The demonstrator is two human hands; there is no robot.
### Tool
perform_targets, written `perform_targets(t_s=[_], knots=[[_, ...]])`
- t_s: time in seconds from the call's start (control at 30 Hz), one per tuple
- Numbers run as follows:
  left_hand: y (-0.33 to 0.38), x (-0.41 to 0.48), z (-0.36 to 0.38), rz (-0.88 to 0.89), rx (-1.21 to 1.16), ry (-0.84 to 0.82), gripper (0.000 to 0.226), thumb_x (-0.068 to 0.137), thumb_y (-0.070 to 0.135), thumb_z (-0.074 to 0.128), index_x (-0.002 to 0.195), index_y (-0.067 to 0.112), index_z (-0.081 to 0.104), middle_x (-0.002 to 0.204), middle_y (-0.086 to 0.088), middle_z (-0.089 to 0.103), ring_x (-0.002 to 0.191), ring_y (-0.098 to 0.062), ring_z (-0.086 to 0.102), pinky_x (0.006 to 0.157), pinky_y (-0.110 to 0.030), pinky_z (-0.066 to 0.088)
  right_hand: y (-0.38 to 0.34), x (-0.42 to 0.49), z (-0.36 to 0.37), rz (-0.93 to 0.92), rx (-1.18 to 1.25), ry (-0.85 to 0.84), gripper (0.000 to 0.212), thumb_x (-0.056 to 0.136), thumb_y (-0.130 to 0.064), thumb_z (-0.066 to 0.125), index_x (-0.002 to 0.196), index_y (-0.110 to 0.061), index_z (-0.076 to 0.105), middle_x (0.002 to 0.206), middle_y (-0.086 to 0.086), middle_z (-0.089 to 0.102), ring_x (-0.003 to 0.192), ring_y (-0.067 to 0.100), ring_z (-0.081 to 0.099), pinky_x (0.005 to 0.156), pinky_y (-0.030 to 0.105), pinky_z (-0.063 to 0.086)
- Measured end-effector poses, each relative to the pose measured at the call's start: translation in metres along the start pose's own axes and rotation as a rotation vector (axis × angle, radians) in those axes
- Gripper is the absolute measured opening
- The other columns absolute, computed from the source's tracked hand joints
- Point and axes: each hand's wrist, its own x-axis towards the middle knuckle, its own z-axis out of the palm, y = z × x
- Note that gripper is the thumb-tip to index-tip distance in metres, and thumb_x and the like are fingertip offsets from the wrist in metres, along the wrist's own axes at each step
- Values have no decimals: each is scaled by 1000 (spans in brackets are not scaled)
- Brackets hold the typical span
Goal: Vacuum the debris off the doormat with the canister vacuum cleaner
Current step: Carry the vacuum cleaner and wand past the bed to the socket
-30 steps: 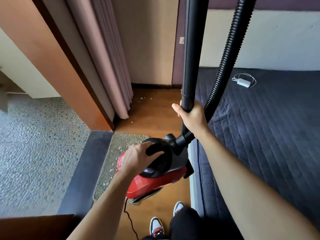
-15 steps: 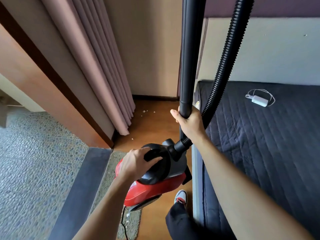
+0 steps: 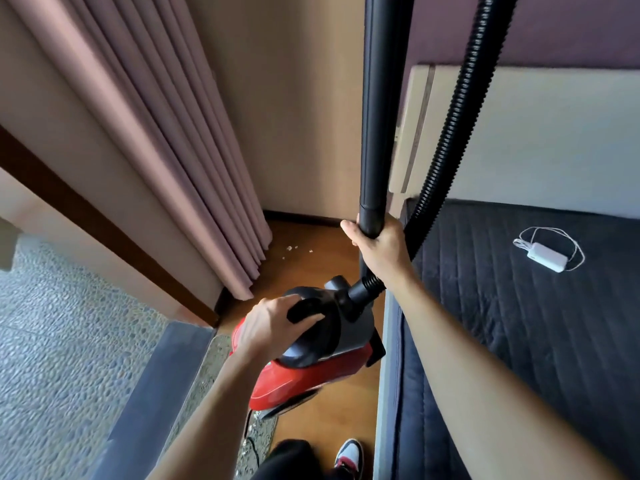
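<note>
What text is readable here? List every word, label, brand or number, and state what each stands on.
No text can be read anywhere in this view.
Red plastic canister vacuum cleaner: no legible label or brand on the parts that show.
White rectangular charger block with its cable: no print visible.
Black rigid wand tube and black ribbed hose: plain, no markings.

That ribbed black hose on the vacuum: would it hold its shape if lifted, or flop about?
Probably floppy: the ribbed hose curves loosely from the canister up out of view, unlike the straight wand that the right hand grips. Its corrugations suggest easy bending, likely without kinking. It seems light, though the left hand gripping the handle may carry the weight.
</note>
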Motion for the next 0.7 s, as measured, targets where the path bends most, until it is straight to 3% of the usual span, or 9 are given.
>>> perform_targets(t_s=[0.4, 0.57, 0.7], knots=[[-12, 127, 20, -16, 0, -60, 46, 78, 74, 57, 89, 32, 70, 67, 10, 67, 60, -11, 62, 50, -27, 49, 42, 117, 15, 45, -15, 20, 43, 83, -36, 76, 77, 1, 56, 71, 32, 60, 66, 43, 62, 63, 50, 52], [-32, 211, 31, -16, -51, -94, 58, 76, 79, 46, 97, 33, 73, 80, 10, 73, 68, -12, 66, 58, -28, 54, 59, 192, 34, 69, -37, 21, 35, 86, -27, 77, 76, -1, 56, 70, 31, 58, 65, 41, 61, 62, 46, 52], [-48, 281, 28, -30, -62, -96, 41, 78, 68, 65, 97, 32, 74, 82, 5, 75, 72, -19, 69, 59, -25, 48, 68, 258, 55, 97, -65, 38, 36, 87, -23, 79, 76, 2, 55, 66, 28, 55, 62, 38, 58, 58, 41, 47]])
